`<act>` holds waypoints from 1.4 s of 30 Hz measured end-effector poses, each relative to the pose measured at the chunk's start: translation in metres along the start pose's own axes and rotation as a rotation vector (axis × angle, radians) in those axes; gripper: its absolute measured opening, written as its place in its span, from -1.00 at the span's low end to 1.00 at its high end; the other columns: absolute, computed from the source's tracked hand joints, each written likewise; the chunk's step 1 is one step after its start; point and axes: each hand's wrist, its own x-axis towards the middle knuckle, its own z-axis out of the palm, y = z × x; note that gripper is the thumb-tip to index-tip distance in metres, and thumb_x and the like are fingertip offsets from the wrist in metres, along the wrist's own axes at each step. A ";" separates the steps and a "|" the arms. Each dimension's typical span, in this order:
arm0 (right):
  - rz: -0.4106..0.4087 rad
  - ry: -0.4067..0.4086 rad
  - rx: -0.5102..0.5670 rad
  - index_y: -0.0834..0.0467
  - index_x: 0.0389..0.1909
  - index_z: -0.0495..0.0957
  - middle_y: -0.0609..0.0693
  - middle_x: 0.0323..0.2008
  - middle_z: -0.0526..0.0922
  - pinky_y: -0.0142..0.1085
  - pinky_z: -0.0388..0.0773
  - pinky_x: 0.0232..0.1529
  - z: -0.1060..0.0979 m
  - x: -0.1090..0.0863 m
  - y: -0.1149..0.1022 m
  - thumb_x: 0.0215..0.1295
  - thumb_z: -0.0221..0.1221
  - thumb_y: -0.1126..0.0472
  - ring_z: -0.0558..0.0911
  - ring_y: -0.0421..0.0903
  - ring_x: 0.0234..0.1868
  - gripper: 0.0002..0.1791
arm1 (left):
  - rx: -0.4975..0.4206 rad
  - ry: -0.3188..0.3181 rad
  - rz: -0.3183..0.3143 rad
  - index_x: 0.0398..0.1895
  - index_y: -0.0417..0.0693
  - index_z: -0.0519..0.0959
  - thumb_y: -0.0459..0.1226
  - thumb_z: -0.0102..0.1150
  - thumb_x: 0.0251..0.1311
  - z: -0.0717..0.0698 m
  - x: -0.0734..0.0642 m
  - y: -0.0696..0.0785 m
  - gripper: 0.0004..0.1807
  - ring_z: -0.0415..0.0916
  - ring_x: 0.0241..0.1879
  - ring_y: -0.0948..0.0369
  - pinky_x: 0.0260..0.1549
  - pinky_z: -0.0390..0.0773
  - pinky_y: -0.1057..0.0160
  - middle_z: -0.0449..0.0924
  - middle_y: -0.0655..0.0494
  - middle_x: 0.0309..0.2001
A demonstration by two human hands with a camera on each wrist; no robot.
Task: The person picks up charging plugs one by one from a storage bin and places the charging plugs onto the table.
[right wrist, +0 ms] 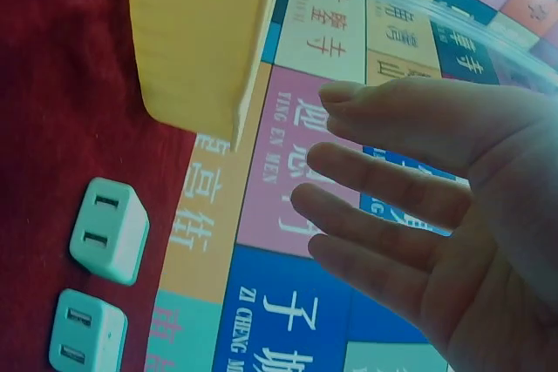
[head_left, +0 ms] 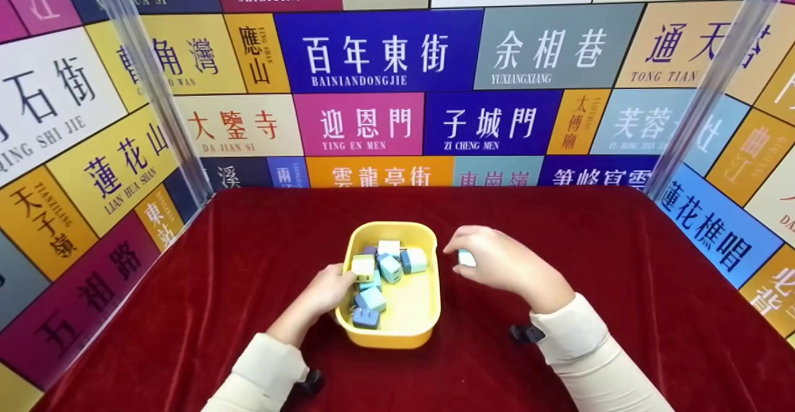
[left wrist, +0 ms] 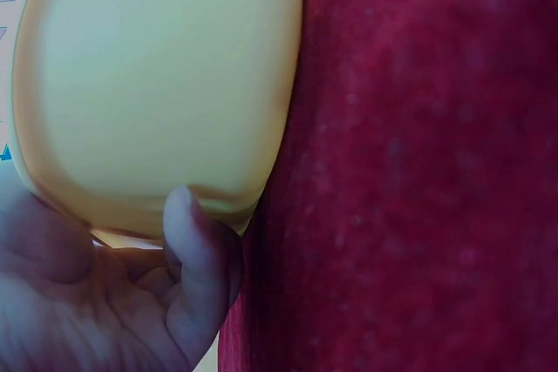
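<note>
A yellow plastic box (head_left: pixel 410 340) stands on the red cloth, holding several USB charger plugs (head_left: pixel 390 268) in white, light blue and dark blue. My left hand (head_left: pixel 329 289) grips the box's left rim; in the left wrist view its fingers (left wrist: pixel 202 267) press against the outer wall. To the right of the box hovers my right hand (head_left: pixel 497 260), its fingers loosely extended with nothing held in the right wrist view. Two pale charger plugs, one nearer the box (right wrist: pixel 109 231) and another beside it (right wrist: pixel 87 333), lie on the cloth near that hand. In the head view it partly hides a light blue plug (head_left: pixel 467 258).
Dark red cloth (head_left: pixel 267 225) covers the table. Behind it rises a wall of coloured panels (head_left: pixel 379 51) with Chinese place names. Clear upright posts stand at the left back corner (head_left: pixel 180 126) and right back corner (head_left: pixel 689 107).
</note>
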 end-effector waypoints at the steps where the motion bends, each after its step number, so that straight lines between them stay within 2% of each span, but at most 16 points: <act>1: -0.017 0.006 -0.007 0.22 -0.02 0.78 0.05 -0.06 0.73 -0.07 0.69 0.11 0.001 0.001 -0.002 0.26 0.42 0.32 0.71 0.04 -0.02 -0.73 | -0.003 0.000 0.000 -0.09 -0.27 0.65 -0.25 -0.03 0.47 0.000 0.000 0.000 -0.70 0.63 -0.26 0.15 -0.29 0.71 0.18 0.67 -0.05 -0.25; 9: -0.123 0.039 -0.022 0.16 -0.01 0.78 0.04 -0.07 0.73 -0.12 0.70 0.09 0.011 0.007 -0.015 0.28 0.47 0.28 0.70 -0.01 -0.02 -0.73 | -0.009 -0.007 -0.007 -0.05 -0.29 0.64 -0.25 -0.04 0.48 0.001 0.001 -0.001 -0.69 0.65 -0.25 0.12 -0.29 0.72 0.17 0.67 -0.10 -0.24; 11: -0.148 0.052 -0.022 0.16 -0.02 0.77 0.04 -0.08 0.73 -0.13 0.71 0.08 0.013 0.008 -0.020 0.29 0.47 0.26 0.70 -0.01 -0.03 -0.74 | -0.006 -0.015 -0.001 -0.03 -0.29 0.64 -0.24 -0.03 0.48 0.001 0.007 -0.008 -0.68 0.65 -0.24 0.10 -0.29 0.72 0.15 0.67 -0.11 -0.23; 14: -0.182 0.062 -0.021 0.17 -0.03 0.77 0.04 -0.10 0.72 -0.15 0.71 0.05 0.017 0.009 -0.026 0.31 0.46 0.23 0.69 -0.02 -0.07 -0.76 | -0.004 -0.038 0.017 -0.04 -0.24 0.64 -0.19 -0.05 0.47 0.002 0.026 -0.031 -0.66 0.65 -0.27 0.14 -0.34 0.71 0.17 0.66 -0.07 -0.24; 17: -0.208 0.055 -0.010 0.16 -0.05 0.78 0.02 -0.14 0.71 -0.19 0.72 -0.02 0.023 0.011 -0.034 0.34 0.45 0.20 0.68 -0.06 -0.14 -0.78 | 0.004 -0.049 0.027 -0.04 -0.22 0.64 -0.18 -0.04 0.47 0.004 0.035 -0.042 -0.66 0.63 -0.28 0.15 -0.37 0.70 0.18 0.65 -0.06 -0.26; 19: -0.223 0.042 -0.007 0.15 -0.05 0.77 0.00 -0.16 0.70 -0.21 0.72 -0.05 0.027 0.012 -0.039 0.38 0.42 0.16 0.67 -0.09 -0.17 -0.79 | 0.002 -0.048 0.018 -0.04 -0.24 0.64 -0.19 -0.04 0.48 0.003 0.030 -0.036 -0.67 0.64 -0.26 0.13 -0.32 0.71 0.15 0.66 -0.08 -0.25; 24: -0.272 0.017 -0.017 0.17 -0.02 0.76 0.01 -0.13 0.72 -0.22 0.72 0.01 0.039 0.015 -0.053 0.44 0.38 0.13 0.69 -0.08 -0.11 -0.77 | -0.005 -0.016 -0.013 -0.02 -0.29 0.64 -0.23 -0.04 0.49 0.001 0.005 -0.006 -0.67 0.65 -0.23 0.11 -0.25 0.73 0.14 0.67 -0.08 -0.22; 28: -0.336 0.041 -0.045 0.18 0.01 0.76 0.01 -0.10 0.72 -0.24 0.70 0.06 0.050 0.016 -0.062 0.46 0.36 0.14 0.71 -0.08 -0.06 -0.76 | 0.012 0.004 -0.010 -0.06 -0.27 0.65 -0.25 -0.03 0.49 0.001 -0.003 0.004 -0.69 0.62 -0.24 0.15 -0.27 0.71 0.18 0.67 -0.05 -0.24; 34: -0.400 0.049 -0.044 0.14 0.12 0.72 -0.01 -0.01 0.69 -0.30 0.67 0.10 0.063 0.016 -0.074 0.47 0.34 0.19 0.70 -0.13 0.01 -0.72 | 0.019 -0.005 0.008 -0.12 -0.26 0.65 -0.27 -0.02 0.45 -0.001 -0.002 0.003 -0.72 0.61 -0.28 0.15 -0.29 0.70 0.17 0.65 -0.04 -0.28; 36: -0.401 0.034 -0.037 0.11 0.21 0.69 -0.02 0.09 0.68 -0.31 0.65 0.16 0.067 0.016 -0.077 0.49 0.31 0.18 0.70 -0.14 0.10 -0.67 | 0.016 -0.017 0.019 -0.15 -0.25 0.64 -0.26 -0.02 0.44 -0.002 -0.001 0.001 -0.73 0.61 -0.30 0.16 -0.30 0.70 0.17 0.64 -0.03 -0.30; 37: -0.404 0.028 -0.029 0.10 0.25 0.67 -0.03 0.14 0.68 -0.32 0.63 0.20 0.069 0.016 -0.078 0.51 0.29 0.19 0.69 -0.16 0.15 -0.65 | 0.009 -0.026 0.052 -0.18 -0.23 0.64 -0.24 -0.02 0.44 -0.001 0.004 -0.006 -0.73 0.60 -0.33 0.17 -0.34 0.68 0.20 0.63 -0.02 -0.32; 39: -0.413 0.017 -0.013 0.09 0.32 0.63 -0.04 0.24 0.66 -0.32 0.59 0.27 0.072 0.016 -0.080 0.56 0.24 0.17 0.66 -0.17 0.24 -0.62 | 0.010 -0.028 0.069 -0.22 -0.22 0.64 -0.24 -0.02 0.44 -0.002 0.004 -0.006 -0.73 0.60 -0.35 0.18 -0.36 0.68 0.20 0.63 -0.01 -0.34; 42: -0.441 0.007 0.003 0.09 0.33 0.63 -0.05 0.28 0.66 -0.33 0.54 0.32 0.076 0.016 -0.083 0.60 0.17 0.18 0.62 -0.18 0.31 -0.63 | 0.012 -0.026 0.059 -0.21 -0.22 0.65 -0.25 -0.03 0.46 -0.001 0.005 -0.006 -0.72 0.62 -0.34 0.16 -0.33 0.71 0.16 0.64 -0.02 -0.33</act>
